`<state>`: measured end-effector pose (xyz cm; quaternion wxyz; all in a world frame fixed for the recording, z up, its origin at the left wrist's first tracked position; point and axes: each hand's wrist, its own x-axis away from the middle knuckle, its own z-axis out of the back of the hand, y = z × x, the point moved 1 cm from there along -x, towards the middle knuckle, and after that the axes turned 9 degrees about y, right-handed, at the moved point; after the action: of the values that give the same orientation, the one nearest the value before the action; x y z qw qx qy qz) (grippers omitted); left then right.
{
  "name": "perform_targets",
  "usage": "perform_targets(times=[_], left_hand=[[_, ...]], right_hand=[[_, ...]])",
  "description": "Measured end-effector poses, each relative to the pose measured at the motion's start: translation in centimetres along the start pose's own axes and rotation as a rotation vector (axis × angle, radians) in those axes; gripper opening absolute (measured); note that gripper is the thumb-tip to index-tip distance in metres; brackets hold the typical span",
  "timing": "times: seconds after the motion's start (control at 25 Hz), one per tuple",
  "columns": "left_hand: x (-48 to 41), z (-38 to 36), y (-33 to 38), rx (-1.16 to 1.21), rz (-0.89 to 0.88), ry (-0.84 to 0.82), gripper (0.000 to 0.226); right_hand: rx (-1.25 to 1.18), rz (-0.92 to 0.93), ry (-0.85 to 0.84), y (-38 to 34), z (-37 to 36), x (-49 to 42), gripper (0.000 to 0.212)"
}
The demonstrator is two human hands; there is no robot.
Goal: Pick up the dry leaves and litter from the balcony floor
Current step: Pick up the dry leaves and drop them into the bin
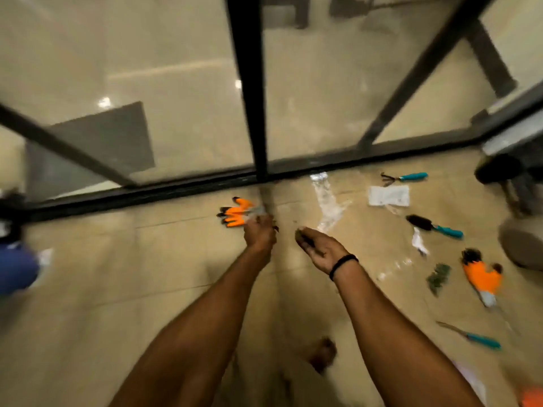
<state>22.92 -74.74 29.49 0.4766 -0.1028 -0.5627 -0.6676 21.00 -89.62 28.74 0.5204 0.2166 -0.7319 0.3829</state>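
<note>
Brown leaf scrap point(275, 228), axis blurred, seemingly pinched by left hand point(260, 235); right hand point(318, 249) relaxed, palm-up.

Both forearms point(205, 318) are bare as far up as you can see, left hand point(260, 233) and right hand point(318, 248) bare too. There's a thin black band point(342, 264) round the right wrist.
</note>
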Motion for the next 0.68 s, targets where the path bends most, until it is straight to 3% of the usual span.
perform_targets(times=[0.08,0.2,0.28,0.36,0.52,0.68], left_hand=[[-2.0,7.7,2.6,0.289,0.141,0.015,0.017],[-7.1,21.6,4.6,0.622,0.22,0.114,0.015],[-11.2,31.0,4.1,0.753,0.247,0.203,0.012],[-16.7,41.5,2.4,0.854,0.279,0.282,0.013],[-27.5,60.3,-3.0,0.969,0.393,0.437,0.021],[-37.6,74.7,-8.3,1.04,0.472,0.524,0.024]], right_hand=[[0.111,0.012,-0.088,3.1,-7.3,1.8,0.011],[0.209,0.007,-0.308,11.3,-19.5,3.3,0.033],[0.237,-0.048,-0.287,18.1,-27.3,3.8,0.024],[0.279,-0.148,-0.279,26.9,-35.7,3.3,0.012],[0.353,-0.334,-0.306,44.8,-50.9,3.3,0.01],[0.423,-0.472,-0.306,59.4,-63.0,2.9,0.009]])
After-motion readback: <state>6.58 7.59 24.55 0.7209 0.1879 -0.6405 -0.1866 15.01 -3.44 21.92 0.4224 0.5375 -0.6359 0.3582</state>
